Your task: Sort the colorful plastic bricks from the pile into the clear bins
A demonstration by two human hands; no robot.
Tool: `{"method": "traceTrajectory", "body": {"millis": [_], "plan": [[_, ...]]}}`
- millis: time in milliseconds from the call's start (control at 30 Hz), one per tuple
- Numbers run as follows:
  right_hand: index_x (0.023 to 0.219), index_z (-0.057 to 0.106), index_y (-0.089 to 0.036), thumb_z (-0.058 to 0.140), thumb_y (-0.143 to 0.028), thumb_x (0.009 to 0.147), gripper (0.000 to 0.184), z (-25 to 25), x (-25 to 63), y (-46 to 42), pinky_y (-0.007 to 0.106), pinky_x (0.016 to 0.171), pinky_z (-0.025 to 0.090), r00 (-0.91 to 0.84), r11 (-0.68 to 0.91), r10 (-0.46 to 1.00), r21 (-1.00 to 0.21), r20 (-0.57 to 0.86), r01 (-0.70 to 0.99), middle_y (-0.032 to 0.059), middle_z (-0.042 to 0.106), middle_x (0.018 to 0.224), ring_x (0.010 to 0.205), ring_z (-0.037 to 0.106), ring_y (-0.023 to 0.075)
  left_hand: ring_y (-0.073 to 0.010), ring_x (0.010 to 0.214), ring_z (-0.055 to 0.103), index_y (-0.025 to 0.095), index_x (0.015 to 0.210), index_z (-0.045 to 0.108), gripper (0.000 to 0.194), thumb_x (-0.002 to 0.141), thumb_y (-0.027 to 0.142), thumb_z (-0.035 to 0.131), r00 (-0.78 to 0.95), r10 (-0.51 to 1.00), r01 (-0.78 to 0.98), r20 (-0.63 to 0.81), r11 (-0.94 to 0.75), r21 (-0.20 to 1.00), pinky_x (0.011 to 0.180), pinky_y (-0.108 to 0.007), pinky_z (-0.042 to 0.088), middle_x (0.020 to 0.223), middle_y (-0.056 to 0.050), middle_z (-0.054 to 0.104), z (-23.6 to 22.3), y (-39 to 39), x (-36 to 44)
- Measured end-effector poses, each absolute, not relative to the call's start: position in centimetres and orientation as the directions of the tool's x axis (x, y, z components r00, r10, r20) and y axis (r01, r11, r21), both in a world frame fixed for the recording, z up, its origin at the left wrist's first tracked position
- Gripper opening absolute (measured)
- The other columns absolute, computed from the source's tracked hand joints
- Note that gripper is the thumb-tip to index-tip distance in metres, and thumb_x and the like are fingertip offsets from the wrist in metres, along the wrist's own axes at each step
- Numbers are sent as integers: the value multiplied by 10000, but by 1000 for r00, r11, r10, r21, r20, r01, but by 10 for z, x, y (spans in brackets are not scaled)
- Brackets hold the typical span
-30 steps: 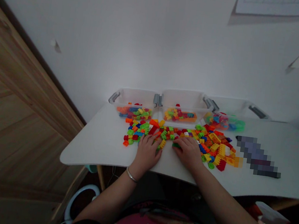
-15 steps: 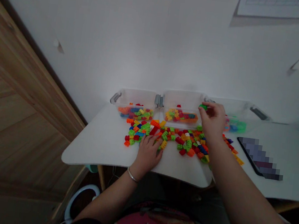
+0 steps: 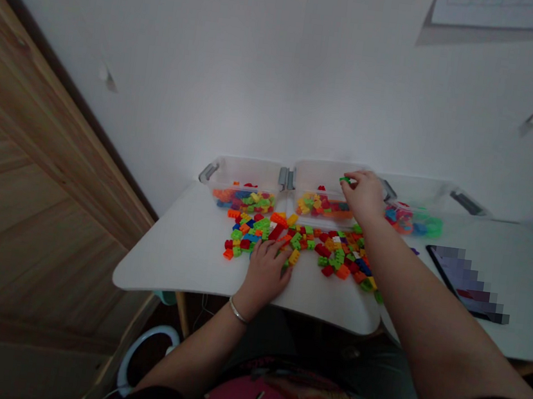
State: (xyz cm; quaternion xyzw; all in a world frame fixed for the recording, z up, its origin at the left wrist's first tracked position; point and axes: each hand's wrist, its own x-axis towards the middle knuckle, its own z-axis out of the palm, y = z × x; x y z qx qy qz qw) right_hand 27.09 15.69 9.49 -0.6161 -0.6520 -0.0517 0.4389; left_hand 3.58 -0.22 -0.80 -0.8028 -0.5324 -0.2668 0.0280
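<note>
My right hand pinches a green toy brick above the right part of the middle clear bin. Inside that bin lie yellow, red, orange and teal bricks. Resting on the near edge of the brick pile, my left hand has its fingers spread over several loose bricks. A yellow brick stands beside its fingertips. The pile of mixed bricks stretches across the table in front of the bins, and my right forearm hides its right end.
A left clear bin holds bricks of several colours. The right clear bin contains blue, red and green pieces. A phone or tablet lies on the white table at right. A wall stands behind the bins.
My right hand has moved left with the green brick, from the right edge of the middle bin to over it. My left hand stays on the pile.
</note>
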Motion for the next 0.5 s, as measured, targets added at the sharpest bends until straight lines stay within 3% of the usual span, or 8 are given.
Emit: {"method": "traceTrajectory", "body": {"millis": [133,267,367,500], "plan": [[1013,724,-160,582,-294,812,280,98,273,159,438,950,465,111,185,794,-412,597,892,124,683,1056,1019,623,281,-305,1220,473,232,1191,634,374,819,271,627,286,838,868,465,-432,244,1118,-571,301,1322,-75,591,-9,-2,35],[1144,661,-164,590,-278,797,372,97,276,162,457,931,476,107,210,810,-455,577,865,109,698,1054,912,662,258,-312,1229,464,226,1198,632,381,820,271,625,291,830,866,476,-440,237,1116,-575,306,1324,-81,588,-9,-2,35],[1178,627,-164,593,-284,783,414,94,278,157,444,884,509,84,284,813,-517,577,807,111,694,1071,832,671,228,-320,1255,440,223,1217,623,399,821,267,624,297,828,867,475,-443,230,1117,-576,311,1328,-85,584,-8,-2,35],[1221,593,-158,597,-306,774,471,89,282,134,426,893,523,17,453,746,-526,665,720,127,687,1085,955,657,245,-327,1264,429,226,1215,628,396,822,267,622,294,833,868,468,-438,234,1118,-578,314,1330,-78,583,-6,-4,35]]}}
